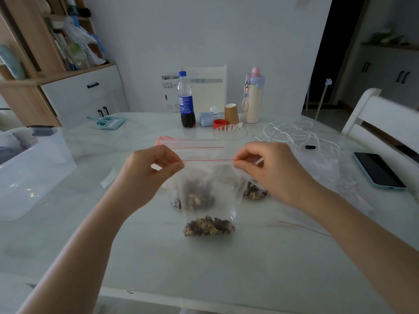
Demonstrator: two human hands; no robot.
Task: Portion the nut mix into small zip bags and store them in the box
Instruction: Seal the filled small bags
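Zip bag (207, 191) held up above the bench (158, 257), nut mix (208, 225) settled at its bottom. Left hand (150, 168) pinches the bag's left top corner between thumb and forefinger; right hand (267, 166) pinches the right top corner the same way, red seal line taut between them. Second filled bag (254, 192) lies on the bench behind the held bag. Clear plastic box (31, 164) sits well left of the bag. Phone (378, 169) far right of it.

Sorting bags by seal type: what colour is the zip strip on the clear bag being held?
Red, a thin line along the small clear zip bag's top, clearest in the head view.
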